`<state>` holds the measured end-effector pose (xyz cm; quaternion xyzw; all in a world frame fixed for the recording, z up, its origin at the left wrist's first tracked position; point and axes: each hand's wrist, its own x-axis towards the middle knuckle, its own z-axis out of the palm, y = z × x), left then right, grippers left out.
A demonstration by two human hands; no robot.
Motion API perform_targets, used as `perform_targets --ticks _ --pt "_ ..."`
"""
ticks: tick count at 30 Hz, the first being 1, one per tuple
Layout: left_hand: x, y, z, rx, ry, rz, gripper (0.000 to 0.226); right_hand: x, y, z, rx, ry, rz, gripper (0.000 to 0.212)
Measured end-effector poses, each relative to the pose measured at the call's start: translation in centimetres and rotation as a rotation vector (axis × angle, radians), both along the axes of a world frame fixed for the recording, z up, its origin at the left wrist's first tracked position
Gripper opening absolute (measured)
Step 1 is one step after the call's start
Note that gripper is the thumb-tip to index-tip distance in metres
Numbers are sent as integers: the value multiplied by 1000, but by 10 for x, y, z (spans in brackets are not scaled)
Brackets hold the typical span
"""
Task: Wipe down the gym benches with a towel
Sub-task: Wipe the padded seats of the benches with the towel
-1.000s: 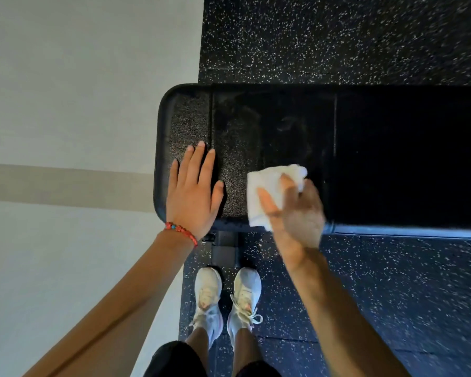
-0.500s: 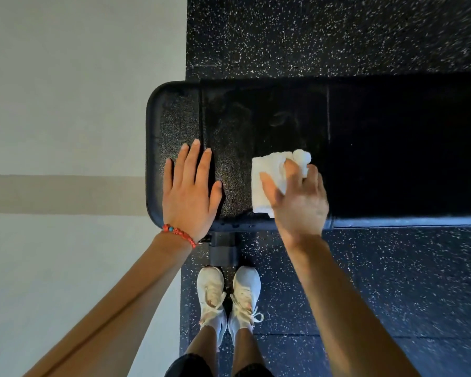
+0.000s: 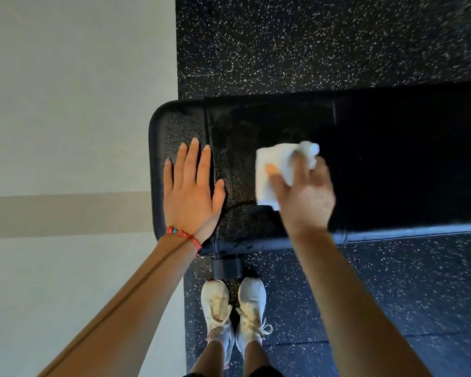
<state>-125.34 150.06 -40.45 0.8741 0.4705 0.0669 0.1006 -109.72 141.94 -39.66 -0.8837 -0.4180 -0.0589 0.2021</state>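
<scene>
While the left hand [image 3: 192,190] lies flat with straight fingers on the rounded end of the black padded bench [image 3: 392,164] at the middle of the frame, the right hand [image 3: 305,197], blurred, presses a folded white cloth towel [image 3: 267,172] on the bench top; its grip is grasping the towel. A red beaded bracelet [image 3: 184,235] circles the left wrist. White sneakers [image 3: 234,308] stand on the speckled black rubber floor [image 3: 310,42] below.

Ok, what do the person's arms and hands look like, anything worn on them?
Both forearms are bare, with no sleeves or gloves in view. The left hand has a red cord bracelet with a turquoise bead at the wrist. The right hand is motion-blurred; no ring, watch or band shows on it or its wrist.
</scene>
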Motion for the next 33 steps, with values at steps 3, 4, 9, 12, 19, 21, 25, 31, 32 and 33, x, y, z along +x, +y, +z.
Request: perform_targets --ticks 3,4,9,12,19,21,25,31,32,33 --pt "0 -1 -1 4 8 -3 57 30 -4 9 22 128 -295 49" --pt "0 -1 -2 12 3 -6 57 31 -2 10 18 152 -336 48" --pt "0 -1 -3 41 -12 -11 56 -9 46 8 23 210 -125 46" --pt "0 -1 -2 33 5 -18 56 -31 81 7 69 161 73 39" --pt "2 0 0 28 22 -12 56 46 69 1 71 59 -143 46" --pt "4 -1 0 26 19 -7 56 47 78 11 29 167 -228 49" --pt "4 -2 0 36 31 4 57 -6 109 18 -119 319 27 44" --pt "2 0 1 17 25 -6 56 13 97 15 -190 225 106 45" --pt "3 -1 1 8 22 1 56 24 89 13 -188 225 63 46" --pt "4 -1 2 -1 18 14 56 35 82 14 -156 220 26 47"
